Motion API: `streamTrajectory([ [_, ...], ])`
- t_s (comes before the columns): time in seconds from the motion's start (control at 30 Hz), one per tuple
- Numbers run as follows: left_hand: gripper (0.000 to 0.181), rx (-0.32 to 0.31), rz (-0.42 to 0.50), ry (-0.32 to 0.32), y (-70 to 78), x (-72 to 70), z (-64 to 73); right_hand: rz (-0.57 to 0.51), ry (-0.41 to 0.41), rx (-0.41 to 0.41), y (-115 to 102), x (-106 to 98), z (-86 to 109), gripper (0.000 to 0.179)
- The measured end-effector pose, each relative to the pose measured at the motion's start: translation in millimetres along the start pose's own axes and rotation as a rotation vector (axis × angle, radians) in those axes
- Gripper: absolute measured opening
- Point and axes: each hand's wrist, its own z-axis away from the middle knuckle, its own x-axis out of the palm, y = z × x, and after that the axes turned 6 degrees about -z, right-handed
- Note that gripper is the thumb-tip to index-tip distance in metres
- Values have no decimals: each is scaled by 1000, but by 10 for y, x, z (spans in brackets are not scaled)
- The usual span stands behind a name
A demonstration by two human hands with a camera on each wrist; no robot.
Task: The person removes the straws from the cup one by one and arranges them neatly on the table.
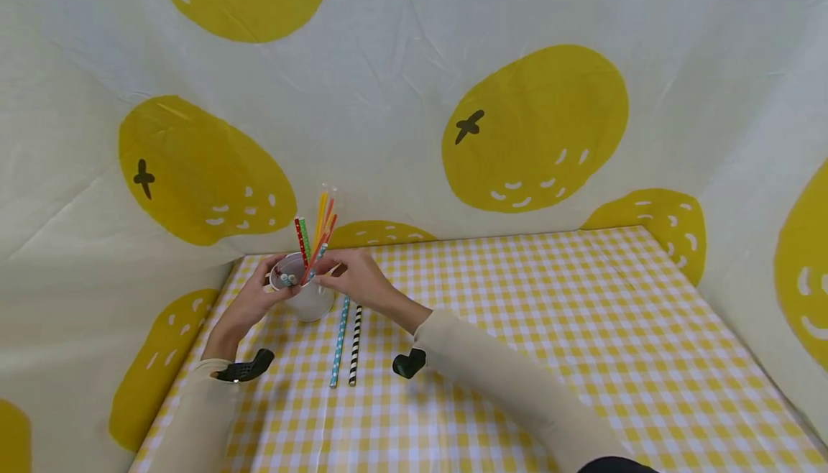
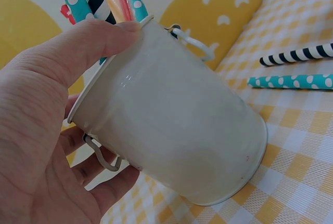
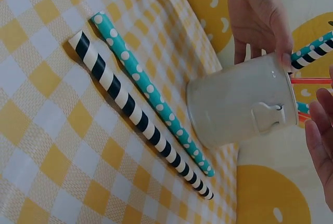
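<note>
A small white metal bucket with side handles is at the far left of the checked table. My left hand grips its rim, thumb outside near the top. Inside stand several paper straws: a red dotted one, a green one, a yellow one, and teal-dotted and black-striped ones. My right hand is at the rim's right side, pinching straws near a teal-dotted one; its fingertips are partly hidden.
On the cloth right of the bucket lie a teal-dotted straw and a black-and-white striped straw, side by side. The yellow checked tablecloth extends to the right. A white curtain with yellow fruit prints hangs behind.
</note>
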Motion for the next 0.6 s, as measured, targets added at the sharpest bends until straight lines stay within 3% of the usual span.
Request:
streamTrajectory([
  [0.23, 87, -15, 2, -5, 13, -1, 17, -61, -19, 29, -53, 48, 23, 25],
  [0.43, 86, -18, 1, 1, 9, -1, 13, -81, -39, -19, -66, 115, 16, 19],
  [0.6, 86, -13, 1, 0, 25, -2, 24, -166, -38, 10, -96, 144, 47, 22],
])
